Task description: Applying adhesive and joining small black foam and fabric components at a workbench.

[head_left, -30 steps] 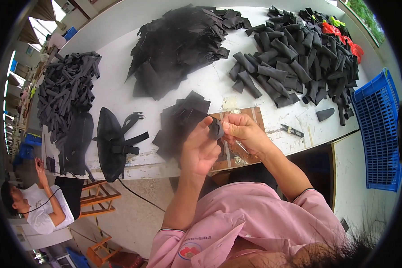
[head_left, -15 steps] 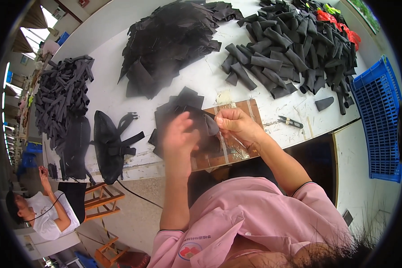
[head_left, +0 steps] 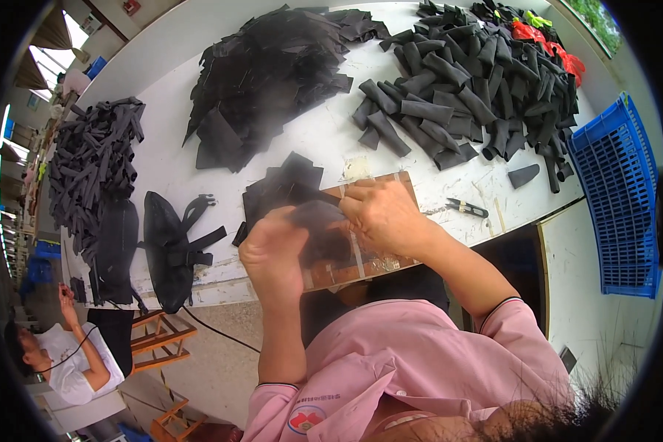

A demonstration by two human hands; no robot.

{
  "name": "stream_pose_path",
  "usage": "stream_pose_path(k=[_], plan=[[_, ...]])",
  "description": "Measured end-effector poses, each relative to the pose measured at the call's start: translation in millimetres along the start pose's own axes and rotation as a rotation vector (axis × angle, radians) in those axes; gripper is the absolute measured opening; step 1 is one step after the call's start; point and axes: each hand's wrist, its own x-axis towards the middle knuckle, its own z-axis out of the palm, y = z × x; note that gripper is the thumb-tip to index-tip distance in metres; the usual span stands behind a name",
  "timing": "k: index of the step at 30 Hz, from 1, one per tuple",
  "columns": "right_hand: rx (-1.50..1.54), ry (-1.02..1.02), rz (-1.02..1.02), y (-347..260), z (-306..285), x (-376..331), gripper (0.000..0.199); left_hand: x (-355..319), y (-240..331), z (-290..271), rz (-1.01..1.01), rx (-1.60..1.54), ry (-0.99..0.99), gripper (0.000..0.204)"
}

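Black fabric piece [head_left: 313, 218] between both hands

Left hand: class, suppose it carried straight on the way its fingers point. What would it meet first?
The left hand points up and right, already touching the black piece held with the right hand. Beyond that, probably the small black stack, though depth is unclear.

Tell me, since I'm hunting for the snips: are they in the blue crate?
No, the snips lie on the white table, left of the blue crate.
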Motion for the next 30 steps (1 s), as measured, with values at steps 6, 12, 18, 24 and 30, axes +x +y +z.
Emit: stream_pose_path(k=[6,12,18,24,30], plan=[[0.236,0.023,0.098,6,17,-11,0.024,25,6,26,-0.109,0.087,-0.2,0.018],[0.736,0.154,0.255,13,46,-29,0.019,40,18,43,-0.206,0.677,-0.486,0.009],[0.417,0.138,0.18,5,44,-23,0.025,21,1,28,0.066,0.395,-0.274,0.012],[0.311,0.065,0.162,-2,7,-6,0.032,21,11,21,0.059,-0.353,-0.105,0.012],[0.216,0.089,0.107,9,37,-15,0.034,17,-3,12,-0.015,-0.255,-0.076,0.012]])
